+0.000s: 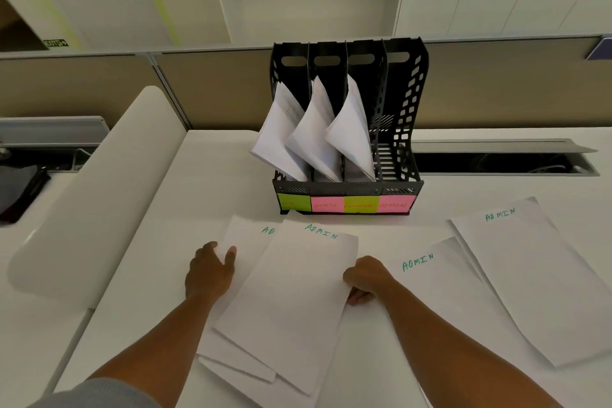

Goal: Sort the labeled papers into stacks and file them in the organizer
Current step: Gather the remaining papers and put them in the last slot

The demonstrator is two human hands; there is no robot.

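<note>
A black four-slot organizer [402, 129] stands at the back of the desk, with green and pink sticky labels along its front. Its three left slots hold white paper bundles [313, 132]; the rightmost slot, labelled ADMIN, has none. White sheets marked ADMIN lie on the desk in front of it. My right hand [362, 278] grips the right edge of the top sheet [291, 291] of the left pile. My left hand [212, 270] rests with fingers spread on the sheet underneath [245, 238]. Another ADMIN sheet [427, 278] lies in the middle, and one more [533, 275] at the right.
A rounded white partition [99, 189] rises along the desk's left side. Behind the organizer runs a beige divider wall [215, 89]. An open cable trough [503, 162] sits at the back right. A dark bag [20, 189] lies at far left.
</note>
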